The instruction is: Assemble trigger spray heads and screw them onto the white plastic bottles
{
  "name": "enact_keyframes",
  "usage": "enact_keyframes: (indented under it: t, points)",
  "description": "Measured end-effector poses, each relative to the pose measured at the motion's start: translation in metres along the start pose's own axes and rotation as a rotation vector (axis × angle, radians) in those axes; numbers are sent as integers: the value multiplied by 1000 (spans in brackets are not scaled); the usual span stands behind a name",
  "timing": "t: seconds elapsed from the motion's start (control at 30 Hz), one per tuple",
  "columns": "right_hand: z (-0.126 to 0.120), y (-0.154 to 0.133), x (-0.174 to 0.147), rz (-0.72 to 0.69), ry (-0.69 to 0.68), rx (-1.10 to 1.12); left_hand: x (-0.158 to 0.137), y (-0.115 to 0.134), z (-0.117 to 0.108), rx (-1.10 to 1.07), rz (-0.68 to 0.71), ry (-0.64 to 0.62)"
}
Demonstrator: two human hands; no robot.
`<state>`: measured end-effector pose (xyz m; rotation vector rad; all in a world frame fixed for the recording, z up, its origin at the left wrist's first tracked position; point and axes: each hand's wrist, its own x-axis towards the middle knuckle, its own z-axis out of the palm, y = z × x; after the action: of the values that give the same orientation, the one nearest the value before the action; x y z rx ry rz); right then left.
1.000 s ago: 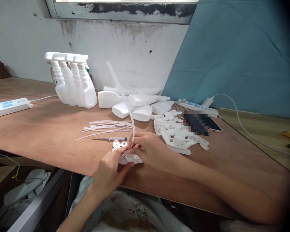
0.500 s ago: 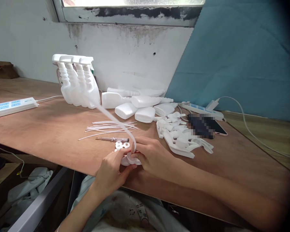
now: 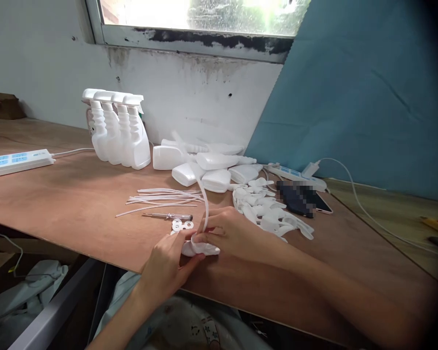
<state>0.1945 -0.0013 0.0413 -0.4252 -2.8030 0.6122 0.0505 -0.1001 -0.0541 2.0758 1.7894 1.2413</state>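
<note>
Close to the table's front edge, my left hand (image 3: pixel 168 260) is closed around a white spray trigger head (image 3: pixel 209 249), which lies on its side against the tabletop. My right hand (image 3: pixel 235 236) pinches the lower part of a long white plastic tube (image 3: pixel 205 201) right at the trigger head's round collar. From there the tube curves upward and away, its far end blurred. Fingers hide where tube and collar meet. Just beyond my left fingertips are several white washers (image 3: pixel 188 225), and past them lies a small clear-handled screwdriver (image 3: pixel 168 216).
Loose white tubes (image 3: pixel 160 198) lie mid-table. Behind are white bottles (image 3: pixel 216 180) on their sides and upright spray bottles (image 3: pixel 140 148). A pile of trigger heads (image 3: pixel 264 206), a phone (image 3: pixel 323 204) and a power strip (image 3: pixel 299 177) occupy the right; another strip (image 3: pixel 18 163) sits left.
The tube has swung from leaning far left to standing more upright. My right fingers have shifted slightly at its base. The camera view has tilted up a little.
</note>
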Motion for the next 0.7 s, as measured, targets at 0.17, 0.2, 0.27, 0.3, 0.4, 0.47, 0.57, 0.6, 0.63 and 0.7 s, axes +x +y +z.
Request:
enact_keyframes:
  t: [0.17,0.2,0.27,0.3,0.4,0.47,0.57,0.6,0.63,0.7]
  points:
    - [10,-5,-3,-23,86,-88,0,1,0,10,25,25]
    - [11,-6,-4,-31,97,-108,0,1,0,7,33,27]
    - [11,-5,-4,-38,91,-118,1,1,0,1,40,29]
    - [9,-4,-4,-37,72,-101,1,1,0,0,40,34]
    - [1,4,2,9,-1,8,1,0,0,-7,16,52]
    - [-3,10,8,74,10,110,1,-1,0,-38,-36,65]
    - [-5,16,18,158,116,312,4,1,-3,-173,-200,104]
    - [-6,17,21,168,157,387,7,3,-6,-231,-241,127]
    - [-7,18,24,170,197,452,10,4,-10,-286,-265,149]
    - [-11,17,31,168,275,553,22,8,-21,-360,-258,181]
